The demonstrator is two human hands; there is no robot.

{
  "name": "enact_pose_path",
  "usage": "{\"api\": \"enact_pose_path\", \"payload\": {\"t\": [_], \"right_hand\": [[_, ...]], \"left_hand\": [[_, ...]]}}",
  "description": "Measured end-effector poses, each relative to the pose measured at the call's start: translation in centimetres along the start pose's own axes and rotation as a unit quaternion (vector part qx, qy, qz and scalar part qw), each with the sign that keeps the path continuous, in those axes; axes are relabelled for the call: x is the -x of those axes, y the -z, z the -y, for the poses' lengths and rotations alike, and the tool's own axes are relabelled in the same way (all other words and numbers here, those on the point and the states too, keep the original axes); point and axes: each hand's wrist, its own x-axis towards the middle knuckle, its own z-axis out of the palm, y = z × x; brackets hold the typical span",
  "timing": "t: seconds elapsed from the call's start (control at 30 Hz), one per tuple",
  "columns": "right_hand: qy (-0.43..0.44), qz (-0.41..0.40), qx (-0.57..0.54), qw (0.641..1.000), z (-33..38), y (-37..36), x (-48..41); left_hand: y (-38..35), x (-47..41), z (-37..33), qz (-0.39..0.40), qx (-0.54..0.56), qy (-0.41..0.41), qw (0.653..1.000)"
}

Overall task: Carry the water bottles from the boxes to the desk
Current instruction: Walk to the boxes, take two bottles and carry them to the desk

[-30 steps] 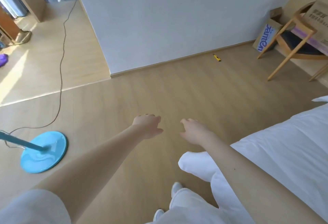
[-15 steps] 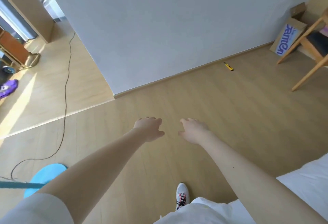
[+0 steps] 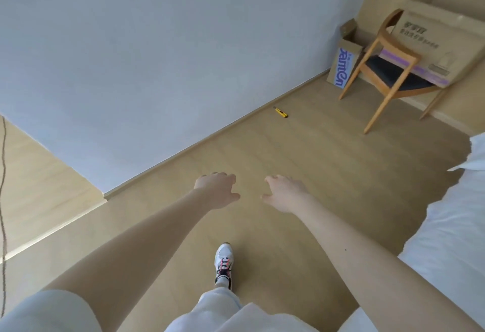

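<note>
Far right corner: small cardboard box (image 3: 343,66) upright, long axis vertical, blue lettering running up its side, top flaps open; inside hidden. Behind the wooden chair (image 3: 388,69), a larger box (image 3: 441,42) lying lengthwise. A yellow cutter (image 3: 280,112) by the baseboard. Both left hand (image 3: 216,191) and right hand (image 3: 286,193) stretched forward over the floor, fingers loosely spread, holding nothing

Only one cam, on your head: it faces fwd and down at the floor (image 3: 301,153); the chair (image 3: 393,74) corner is probably far.
</note>
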Motion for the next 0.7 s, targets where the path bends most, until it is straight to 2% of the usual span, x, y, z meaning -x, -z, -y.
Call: {"api": "enact_pose_path", "payload": {"t": [0.27,0.5,0.7], "right_hand": [[-0.129,-0.013,-0.043,0.991,-6.5,5.4,-5.2],[-0.208,-0.021,-0.076,0.975,-9.9,11.0,-10.3],[-0.262,-0.014,-0.101,0.960,-13.1,12.7,-12.6]], "left_hand": [[6.3,-12.0,-3.6,0.003,-0.040,-0.113,0.993],[11.9,-21.7,-4.3,0.012,-0.068,-0.190,0.979],[14.3,-27.9,-7.0,0.027,-0.087,-0.244,0.965]]}}
